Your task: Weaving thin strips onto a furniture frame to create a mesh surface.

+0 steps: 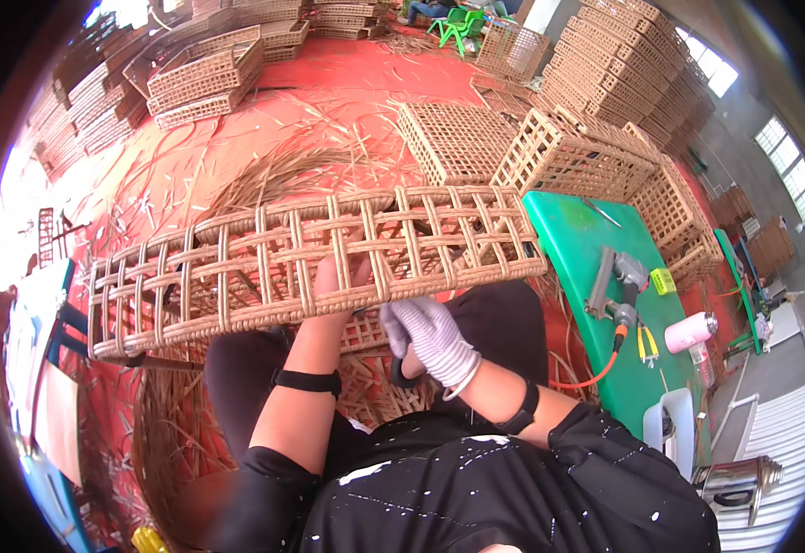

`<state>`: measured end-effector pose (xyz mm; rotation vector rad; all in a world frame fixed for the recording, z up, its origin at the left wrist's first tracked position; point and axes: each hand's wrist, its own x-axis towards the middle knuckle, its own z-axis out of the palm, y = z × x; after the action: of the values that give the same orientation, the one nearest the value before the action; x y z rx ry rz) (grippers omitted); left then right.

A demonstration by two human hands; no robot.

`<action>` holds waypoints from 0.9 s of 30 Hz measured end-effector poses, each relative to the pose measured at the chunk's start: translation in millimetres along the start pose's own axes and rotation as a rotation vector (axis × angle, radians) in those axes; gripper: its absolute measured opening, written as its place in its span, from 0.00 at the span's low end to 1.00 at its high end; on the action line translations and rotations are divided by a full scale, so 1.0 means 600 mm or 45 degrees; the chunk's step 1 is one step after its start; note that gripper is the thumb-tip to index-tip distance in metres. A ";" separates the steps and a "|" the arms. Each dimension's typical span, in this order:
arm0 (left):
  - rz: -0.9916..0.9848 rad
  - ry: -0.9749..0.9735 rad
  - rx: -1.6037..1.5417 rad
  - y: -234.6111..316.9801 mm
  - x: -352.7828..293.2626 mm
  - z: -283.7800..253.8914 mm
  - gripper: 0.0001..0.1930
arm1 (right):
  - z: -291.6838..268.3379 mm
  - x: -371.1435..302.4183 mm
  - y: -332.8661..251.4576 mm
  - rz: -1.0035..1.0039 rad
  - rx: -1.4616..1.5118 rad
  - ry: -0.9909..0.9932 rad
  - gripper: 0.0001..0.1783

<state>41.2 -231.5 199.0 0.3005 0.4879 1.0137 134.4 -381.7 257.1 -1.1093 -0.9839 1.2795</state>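
Two hands at work on one basket [278, 241] of pale brown lattice, tilted, lying lengthwise above two dark-clad knees [504, 318], right end beside one green desk [568, 221]. One bare left hand [331, 275], behind the front lattice, seen only in part through the openings; cannot tell whether clamped on the strands or apart from them. One right hand [426, 334] in a pale glove, just below the lattice's lower edge, fingers bent and close together, next to one dark loop [397, 372]; cannot tell whether gripping it. Two black bands [308, 382], one per forearm. On the desk, one air tool [602, 281] with one orange hose [616, 348], one yellow box [663, 281], one pair of yellow-handled pliers [648, 345], one thin metal tool [603, 213] near the far edge. At its right edge, one pink bottle [688, 333]; near its closest corner, one pale blue bin [682, 415] and one steel pot [739, 484]. Ahead on the red floor [347, 83], at least three more baskets [455, 138]. Farther off, several stacks [610, 60] and at least one green chair [461, 28]. Loose strips [255, 180] all around, too many to count.
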 end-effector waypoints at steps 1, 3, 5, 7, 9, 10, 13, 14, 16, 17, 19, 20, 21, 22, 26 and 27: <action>-0.044 0.011 0.002 0.003 -0.002 0.007 0.11 | -0.001 0.000 -0.010 -0.029 -0.036 0.009 0.17; 0.042 -0.041 0.186 0.004 -0.004 0.012 0.11 | -0.001 -0.006 -0.031 -0.036 -0.076 0.001 0.18; 0.201 -0.108 0.430 0.000 0.003 0.010 0.11 | 0.005 -0.018 -0.048 -0.028 -0.263 -0.046 0.17; 0.321 -0.130 0.583 -0.007 0.016 0.001 0.11 | 0.014 -0.035 -0.057 -0.211 -0.531 -0.123 0.17; 0.402 -0.133 0.661 -0.012 0.030 -0.009 0.11 | 0.022 -0.054 -0.061 -0.053 -0.597 -0.324 0.16; 0.424 -0.132 0.688 -0.015 0.035 -0.013 0.11 | 0.024 -0.064 -0.063 0.085 -0.663 -0.419 0.16; 0.473 -0.138 0.736 -0.018 0.046 -0.017 0.10 | 0.025 -0.071 -0.069 0.082 -0.499 -0.515 0.18; 0.484 -0.139 0.747 -0.017 0.048 -0.017 0.10 | 0.027 -0.072 -0.070 0.047 -0.476 -0.511 0.19; 0.490 -0.142 0.750 -0.013 0.047 -0.016 0.10 | 0.029 -0.072 -0.072 -0.023 -0.280 -0.676 0.19; 0.485 -0.140 0.742 -0.008 0.046 -0.016 0.10 | 0.028 -0.073 -0.073 -0.010 -0.290 -0.688 0.18; 0.477 -0.141 0.735 0.003 0.043 -0.016 0.10 | 0.028 -0.072 -0.072 0.005 -0.296 -0.709 0.18; 0.469 -0.139 0.735 0.010 0.040 -0.017 0.10 | 0.025 -0.072 -0.072 0.011 -0.287 -0.716 0.18; 0.461 -0.141 0.737 0.016 0.039 -0.018 0.10 | 0.021 -0.070 -0.072 0.013 -0.276 -0.728 0.18; 0.456 -0.144 0.736 0.022 0.036 -0.020 0.10 | 0.015 -0.068 -0.072 -0.027 -0.376 -0.726 0.17; 0.402 -0.160 0.742 0.034 0.030 -0.026 0.10 | -0.024 -0.043 -0.074 -0.163 -1.150 -0.596 0.18; 0.382 -0.167 0.740 0.033 0.029 -0.028 0.10 | -0.036 -0.033 -0.074 -0.177 -1.299 -0.492 0.21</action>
<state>25.6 -206.2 189.5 0.9761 0.6242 1.1176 163.6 -401.5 297.1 -1.5158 -2.0944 0.8626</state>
